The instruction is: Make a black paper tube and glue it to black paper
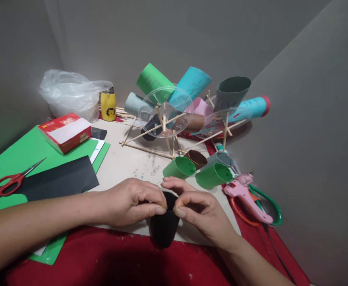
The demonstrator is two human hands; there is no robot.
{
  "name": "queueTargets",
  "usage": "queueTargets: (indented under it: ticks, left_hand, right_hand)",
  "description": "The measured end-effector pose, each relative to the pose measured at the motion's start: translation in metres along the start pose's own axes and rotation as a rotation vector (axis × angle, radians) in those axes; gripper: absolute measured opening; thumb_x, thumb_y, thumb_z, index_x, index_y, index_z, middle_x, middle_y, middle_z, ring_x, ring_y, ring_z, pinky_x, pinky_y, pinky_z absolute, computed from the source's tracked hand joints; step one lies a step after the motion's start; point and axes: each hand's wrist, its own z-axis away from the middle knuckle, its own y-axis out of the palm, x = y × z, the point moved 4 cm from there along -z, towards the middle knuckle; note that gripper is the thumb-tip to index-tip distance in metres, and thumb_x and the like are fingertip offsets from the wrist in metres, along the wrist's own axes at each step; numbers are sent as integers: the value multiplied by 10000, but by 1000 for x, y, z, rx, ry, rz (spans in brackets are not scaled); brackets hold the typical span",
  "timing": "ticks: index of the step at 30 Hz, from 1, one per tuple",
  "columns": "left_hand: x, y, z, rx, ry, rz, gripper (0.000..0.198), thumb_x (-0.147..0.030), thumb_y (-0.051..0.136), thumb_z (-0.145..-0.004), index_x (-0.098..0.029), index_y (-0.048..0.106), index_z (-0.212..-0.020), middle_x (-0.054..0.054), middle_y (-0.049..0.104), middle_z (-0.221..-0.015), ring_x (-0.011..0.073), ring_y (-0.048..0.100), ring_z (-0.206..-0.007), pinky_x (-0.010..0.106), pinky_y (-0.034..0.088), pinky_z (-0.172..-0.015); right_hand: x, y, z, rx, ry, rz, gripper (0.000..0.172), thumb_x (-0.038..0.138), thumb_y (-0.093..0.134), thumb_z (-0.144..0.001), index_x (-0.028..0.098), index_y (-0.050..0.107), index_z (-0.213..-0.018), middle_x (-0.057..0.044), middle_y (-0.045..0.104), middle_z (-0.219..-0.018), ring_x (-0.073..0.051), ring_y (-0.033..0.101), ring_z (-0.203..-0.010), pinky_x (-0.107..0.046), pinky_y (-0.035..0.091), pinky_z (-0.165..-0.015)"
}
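A black paper cup (164, 229), its mouth upward, is held at the near edge of the pale board. My left hand (132, 202) pinches its rim on the left between thumb and fingers. On the rim's right side, my right hand (202, 212) pinches too, its index finger raised a little. Just beyond the hands lie two green paper cups (178, 168), a brown one (196, 159) and a grey one (221, 158). Behind them is a stick frame (147, 151) with clear plastic discs (165, 111) and several coloured paper tubes around them.
Red-handled scissors (13, 182) rest on black paper (60, 178) over green sheets (13, 159) at left. A red box (65, 132), yellow bottle (108, 105) and plastic bag (69, 93) stand farther back. At right lies a pink glue gun (248, 198) with its cord.
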Motion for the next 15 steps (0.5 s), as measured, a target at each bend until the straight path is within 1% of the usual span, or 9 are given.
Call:
queueTargets:
  ticks: [3, 6, 10, 13, 15]
  left_hand:
    - [-1, 4, 1, 22, 0, -32, 232, -203, 472, -970, -116, 651, -852, 111, 704, -889, 162, 638, -824, 247, 497, -780]
    - [-1, 7, 1, 30, -18, -25, 229, -217, 488, -964, -127, 659, -840, 97, 709, -875, 154, 639, -811, 232, 491, -756]
    - [4, 5, 2, 0, -114, 51, 155, -263, 615, -907, -130, 692, -884, 57, 708, -826, 107, 605, -682, 187, 465, -646]
    - [7, 4, 3, 3, -163, 88, 127, -209, 605, -898, -127, 702, -887, 41, 702, -792, 100, 601, -674, 177, 459, -641]
    - [7, 5, 3, 17, -171, 101, 138, -187, 585, -899, -122, 701, -858, 42, 698, -777, 104, 603, -679, 180, 458, -644]
  right_hand:
    - [6, 3, 0, -1, -61, 100, 20, 246, 750, -824, 254, 767, -816, -86, 693, -1245, -281, 572, -1230, -466, 412, -1072]
    - [13, 7, 1, 21, -105, 161, 59, 207, 730, -833, 245, 755, -794, -83, 713, -1201, -270, 576, -1217, -450, 412, -1074]
    - [11, 4, 1, 10, -32, 89, 120, 246, 700, -863, 224, 720, -747, -94, 707, -1194, -270, 592, -1198, -438, 454, -1037]
    - [6, 0, 0, -5, -5, 52, 149, 285, 706, -861, 218, 721, -729, -104, 703, -1203, -286, 593, -1201, -464, 459, -1031]
    - [6, 1, -1, -4, -16, 62, 124, 295, 724, -847, 226, 740, -746, -104, 701, -1218, -294, 583, -1219, -479, 452, -1039]
